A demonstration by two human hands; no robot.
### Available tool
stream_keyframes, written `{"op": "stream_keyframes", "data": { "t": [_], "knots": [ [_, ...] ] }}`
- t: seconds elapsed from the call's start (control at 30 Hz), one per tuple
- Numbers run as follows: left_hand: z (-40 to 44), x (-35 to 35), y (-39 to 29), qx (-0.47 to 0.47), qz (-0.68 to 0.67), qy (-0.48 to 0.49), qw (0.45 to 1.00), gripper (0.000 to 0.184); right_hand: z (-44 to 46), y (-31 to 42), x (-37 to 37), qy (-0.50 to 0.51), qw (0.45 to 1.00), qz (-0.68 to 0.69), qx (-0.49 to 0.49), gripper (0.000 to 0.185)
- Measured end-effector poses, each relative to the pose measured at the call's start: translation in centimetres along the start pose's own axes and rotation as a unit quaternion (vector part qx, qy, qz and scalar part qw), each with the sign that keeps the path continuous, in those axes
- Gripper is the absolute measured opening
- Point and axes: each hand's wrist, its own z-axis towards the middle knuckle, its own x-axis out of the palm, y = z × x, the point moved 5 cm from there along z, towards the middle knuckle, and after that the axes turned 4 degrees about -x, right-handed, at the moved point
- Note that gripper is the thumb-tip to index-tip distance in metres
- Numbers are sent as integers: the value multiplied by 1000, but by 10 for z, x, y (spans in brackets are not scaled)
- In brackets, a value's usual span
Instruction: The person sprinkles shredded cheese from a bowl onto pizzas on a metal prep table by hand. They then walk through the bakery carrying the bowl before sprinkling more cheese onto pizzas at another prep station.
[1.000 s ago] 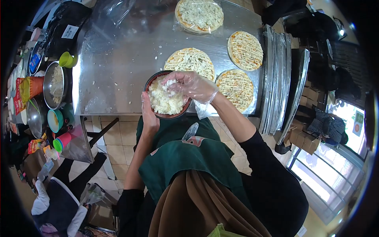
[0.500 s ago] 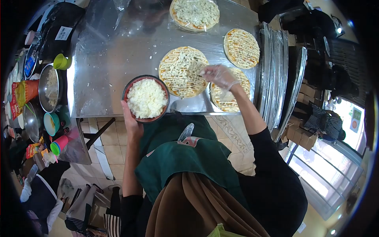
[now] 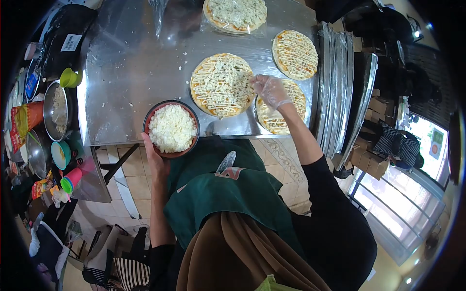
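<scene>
My bare left hand (image 3: 156, 160) grips a dark-rimmed, reddish-brown bowl (image 3: 181, 151) by its left side, at the table's front edge. White grated cheese (image 3: 172, 127) is heaped in the bowl. My right hand (image 3: 272, 91), in a clear plastic glove, is at the right edge of the middle pizza (image 3: 221, 85), fingers bunched together; whatever they hold is hidden. That pizza carries zigzag lines of pale sauce and scattered white crumbs. Partly beneath my right hand lies another sauced pizza (image 3: 286, 116).
A third sauced pizza (image 3: 295, 54) lies at the back right, near a cheese-covered pizza (image 3: 235, 14) on clear plastic. Stacked wrapped trays (image 3: 335, 92) line the metal table's (image 3: 131, 72) right side. On the left stand a steel bowl (image 3: 47, 109) and a green cup (image 3: 69, 77).
My left hand and the bowl have moved a little left and toward me. My right hand has shifted slightly right over the pizza's edge, its fingers still bunched.
</scene>
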Motion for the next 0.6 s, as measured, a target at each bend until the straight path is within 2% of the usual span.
{"op": "stream_keyframes", "data": {
  "t": [0.07,0.2,0.23,0.37,0.47,0.6],
  "knots": [
    [-1,1,1,-3,7,3,1000,63,-14,3,8,1,999,-1,46,17],
    [1,4,5,-13,8,13,1000,62,-37,13,28,-103,975,-22,-197,17],
    [2,4,6,-16,8,12,1000,61,-42,23,32,-76,982,-55,-163,17],
    [4,7,10,-18,12,22,1000,61,-45,39,54,-3,997,31,-72,17],
    [6,7,15,-10,22,29,999,62,-46,39,63,19,997,8,-77,19],
    [4,12,19,-23,28,41,998,63,-40,49,57,60,997,25,-29,21]
  ]
}}
